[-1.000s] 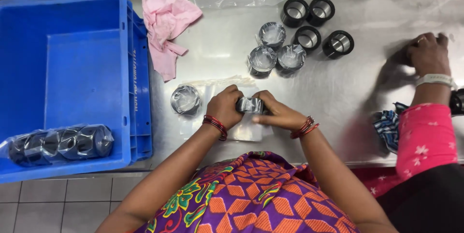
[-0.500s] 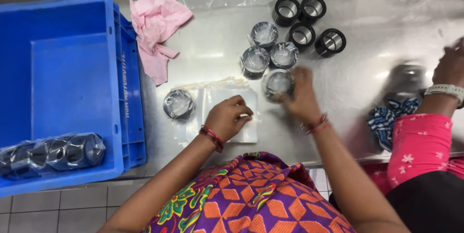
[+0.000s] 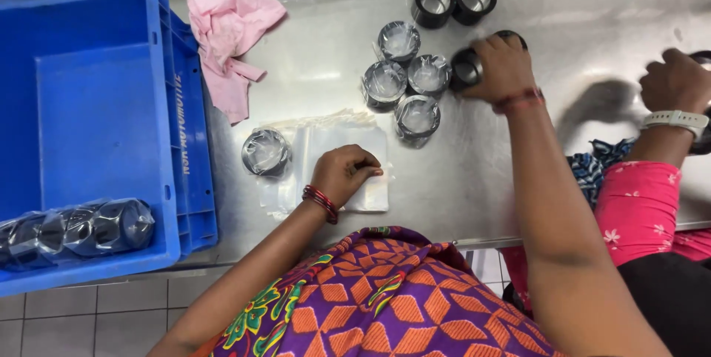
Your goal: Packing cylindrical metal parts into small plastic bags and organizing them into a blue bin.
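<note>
The right hand (image 3: 503, 68) gripped a black ring (image 3: 466, 69) at its left; the left hand (image 3: 344, 173), fingers curled, pressed the bags (image 3: 341, 153).

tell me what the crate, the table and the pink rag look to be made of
Crate: looks like moulded plastic, solid blue, with ribbed walls and a dull sheen.
Table: probably stainless steel, grey and brushed, with soft blurred reflections and fine scuffs.
Pink rag: soft woven cloth, matte, lying crumpled in loose folds.
</note>
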